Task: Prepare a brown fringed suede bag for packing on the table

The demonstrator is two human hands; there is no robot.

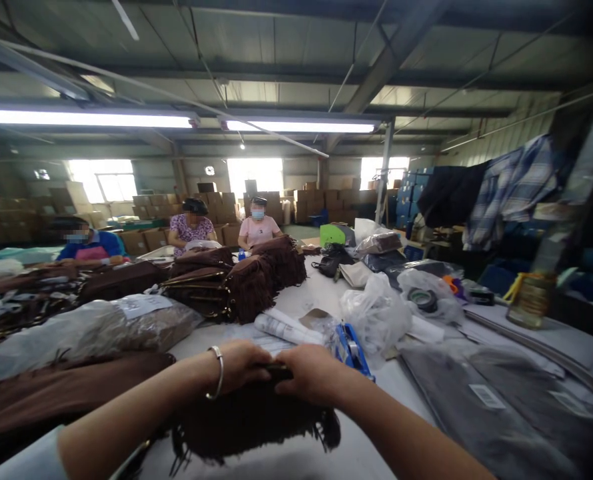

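Note:
Both my hands grip the top edge of a dark brown fringed bag (256,420) that lies on the white table (336,460) right in front of me. My left hand (241,365), with a silver bracelet on its wrist, holds the bag's left top. My right hand (311,373) holds the right top, and the two hands almost touch. The fringe hangs toward me. A blue tape dispenser (352,348) sits just beyond my right hand.
Stacked brown fringed bags (236,280) fill the table's middle, and bagged ones in clear plastic (101,327) lie to the left. Grey flat pouches (481,400) and crumpled plastic bags (376,313) lie to the right. Three masked people (259,227) sit at the far side. Cartons line the back wall.

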